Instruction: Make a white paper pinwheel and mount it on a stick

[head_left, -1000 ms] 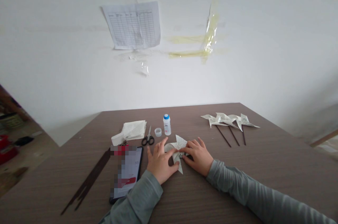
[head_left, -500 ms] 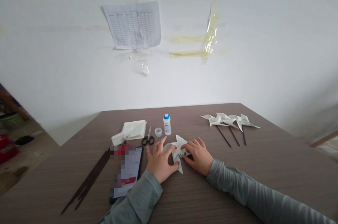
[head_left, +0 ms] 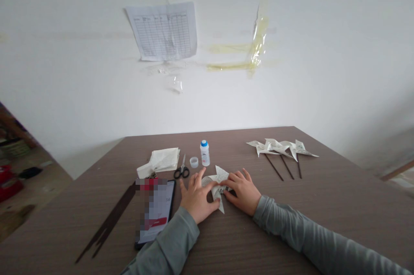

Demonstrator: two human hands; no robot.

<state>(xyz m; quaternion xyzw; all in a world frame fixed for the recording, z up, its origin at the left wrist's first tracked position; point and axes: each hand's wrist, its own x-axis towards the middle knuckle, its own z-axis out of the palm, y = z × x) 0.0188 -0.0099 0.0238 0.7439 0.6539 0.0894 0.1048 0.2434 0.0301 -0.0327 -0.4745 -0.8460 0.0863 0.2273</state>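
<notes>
Once the index fingertips [head_left: 214,184] are rejoined, the paper pinwheel [head_left: 221,174] is seemingly pressed mid-piece by spread left hand [head_left: 197,200] and curled right hand [head_left: 243,192]; right-side pinch can't be told.

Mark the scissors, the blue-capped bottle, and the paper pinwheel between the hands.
Scissors [head_left: 183,167]: head view, where blades meet handles.
Blue-capped bottle [head_left: 205,156]: head view, labelled body.
Paper pinwheel [head_left: 221,175]: head view, its topmost blade.

1 head camera looks forward and down, over table [head_left: 233,240] and wall [head_left: 226,106].
</notes>
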